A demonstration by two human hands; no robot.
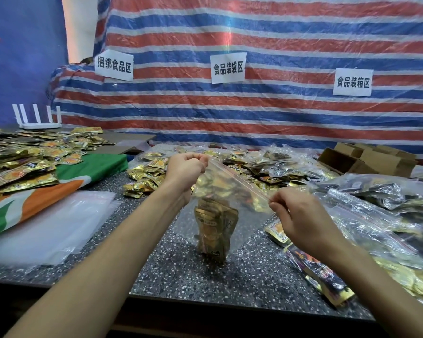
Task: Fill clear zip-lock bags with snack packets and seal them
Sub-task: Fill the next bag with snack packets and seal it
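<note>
A clear zip-lock bag (244, 215) hangs above the speckled table (181, 274), held up by its zip strip. Several gold snack packets (215, 230) sit bunched at its bottom. My left hand (185, 170) pinches the upper left end of the zip strip. My right hand (300, 215) pinches the lower right end, so the strip runs diagonally between them. Loose gold packets (144, 179) lie piled just behind the bag.
A stack of empty clear bags (49, 228) lies at the left on a green, orange and white cloth (91, 169). Filled bags (376, 215) crowd the right side, open cardboard boxes (357, 159) stand beyond them, and more packets (27, 157) cover the far left.
</note>
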